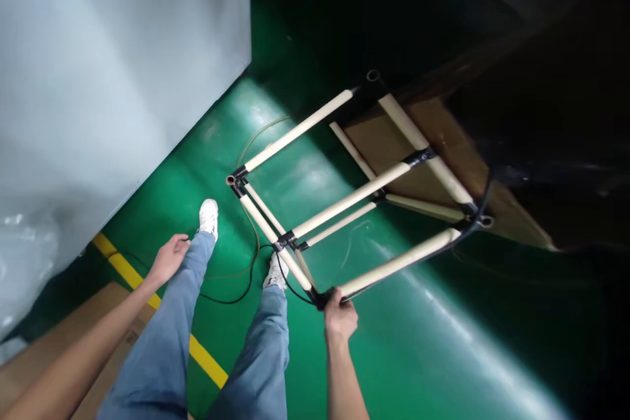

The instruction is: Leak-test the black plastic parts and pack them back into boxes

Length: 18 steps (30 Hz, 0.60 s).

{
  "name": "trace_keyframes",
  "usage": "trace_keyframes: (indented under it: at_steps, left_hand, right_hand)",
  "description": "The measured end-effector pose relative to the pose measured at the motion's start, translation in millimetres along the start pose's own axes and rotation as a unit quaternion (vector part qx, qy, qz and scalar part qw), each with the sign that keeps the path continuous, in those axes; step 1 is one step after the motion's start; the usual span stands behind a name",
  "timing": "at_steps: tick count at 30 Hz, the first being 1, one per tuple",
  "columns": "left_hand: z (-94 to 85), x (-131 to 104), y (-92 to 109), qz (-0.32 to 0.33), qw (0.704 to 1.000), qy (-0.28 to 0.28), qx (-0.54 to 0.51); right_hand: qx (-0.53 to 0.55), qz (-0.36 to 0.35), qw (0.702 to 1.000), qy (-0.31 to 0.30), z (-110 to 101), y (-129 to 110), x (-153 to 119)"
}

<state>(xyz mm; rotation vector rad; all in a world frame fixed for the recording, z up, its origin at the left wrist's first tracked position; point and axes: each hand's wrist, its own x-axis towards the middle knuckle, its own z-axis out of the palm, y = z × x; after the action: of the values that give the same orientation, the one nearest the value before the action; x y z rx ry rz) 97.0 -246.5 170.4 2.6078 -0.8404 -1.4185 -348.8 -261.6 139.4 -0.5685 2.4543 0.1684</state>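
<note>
My right hand (340, 318) is closed around the near corner of a rack frame (349, 203) built of cream-coloured pipes with black joints. The frame stands at an angle over the green floor, its open pipe ends showing at the corners. My left hand (171, 252) hangs free above the floor beside my left leg, its fingers loosely bent and nothing visible in them. A black cable (231, 302) loops across the floor and reaches the frame near my right hand. It also seems to run along the frame's near pipe.
A large pale grey cabinet or panel (147, 46) fills the upper left. Brown cardboard (113, 335) lies lower left by a yellow floor line (207, 361). A brown board (443, 138) sits behind the frame, in deep shadow. My white shoes (209, 216) are close to the cables.
</note>
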Motion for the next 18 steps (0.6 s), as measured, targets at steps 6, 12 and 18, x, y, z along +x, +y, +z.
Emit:
trace_keyframes:
  at_steps: [6,12,18]
  left_hand:
    - [125.0,-117,46,0.106,0.992,-0.029,-0.056]
    - [187.3,-202,120,0.233,0.955,-0.099,-0.151]
    - [42.5,-96,133,0.064,0.951,0.229,-0.196]
  right_hand:
    - [0.007,-0.071,0.997,0.009,-20,38,-49]
    - [0.17,-0.462,0.848,-0.196,-78,-20,-117]
    - [0.094,-0.678,0.689,-0.238,-99,-123,-118]
